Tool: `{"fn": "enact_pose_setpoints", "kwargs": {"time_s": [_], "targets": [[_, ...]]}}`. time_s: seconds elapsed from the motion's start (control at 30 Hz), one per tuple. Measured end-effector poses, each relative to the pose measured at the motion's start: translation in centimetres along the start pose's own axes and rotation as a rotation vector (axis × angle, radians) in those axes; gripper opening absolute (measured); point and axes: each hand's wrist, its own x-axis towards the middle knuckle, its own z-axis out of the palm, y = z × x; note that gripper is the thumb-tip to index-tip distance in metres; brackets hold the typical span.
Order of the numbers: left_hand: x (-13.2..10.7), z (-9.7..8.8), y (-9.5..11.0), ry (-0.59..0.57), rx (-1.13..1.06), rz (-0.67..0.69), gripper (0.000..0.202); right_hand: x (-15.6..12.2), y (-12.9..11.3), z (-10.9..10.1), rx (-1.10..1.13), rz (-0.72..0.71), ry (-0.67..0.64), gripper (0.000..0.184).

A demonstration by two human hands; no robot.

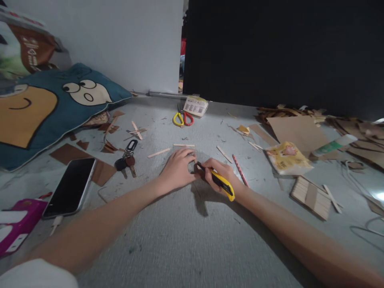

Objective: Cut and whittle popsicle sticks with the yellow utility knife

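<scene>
My right hand [220, 173] is wrapped round a yellow and black utility knife [220, 181], its tip pointing left at a small piece under my left hand. My left hand [177, 168] lies on the grey table [192, 240] with fingers curled down, pressing something small that I cannot make out. Loose wooden sticks [159, 152] lie just beyond my hands, and a red pencil [240, 170] rests right of my right hand.
A black phone [70, 186] and keys [127, 158] lie at the left, beside a teal cushion [45, 108] and a magenta box [18, 224]. Scissors [183, 118] sit at the back. Cardboard scraps [300, 130], a glue tube [334, 145], a yellow packet [288, 158] and a stick panel [312, 197] crowd the right.
</scene>
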Motion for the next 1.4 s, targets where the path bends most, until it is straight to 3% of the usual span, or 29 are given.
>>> {"fn": "enact_pose_setpoints", "kwargs": {"time_s": [0.23, 0.4, 0.67, 1.03, 1.4], "targets": [[0.3, 0.2, -0.5, 0.032, -0.032, 0.059, 0.028, 0.0, -0.1, -0.1, 0.002, 0.007, 0.0, 0.013], [0.2, 0.1, 0.0, 0.028, -0.036, -0.001, 0.049, 0.3, -0.5, -0.3, -0.017, -0.014, 0.012, 0.013], [0.5, 0.1, -0.4, 0.028, -0.123, 0.051, 0.06, 0.4, -0.7, -0.2, -0.032, -0.018, 0.028, 0.014], [-0.2, -0.3, 1.2, 0.09, 0.062, -0.068, 0.051, 0.3, -0.6, -0.1, -0.027, -0.045, 0.039, 0.016], [0.2, -0.1, 1.1, 0.026, -0.01, -0.111, 0.054, -0.9, 0.5, -0.1, 0.011, 0.029, -0.048, 0.02]]}}
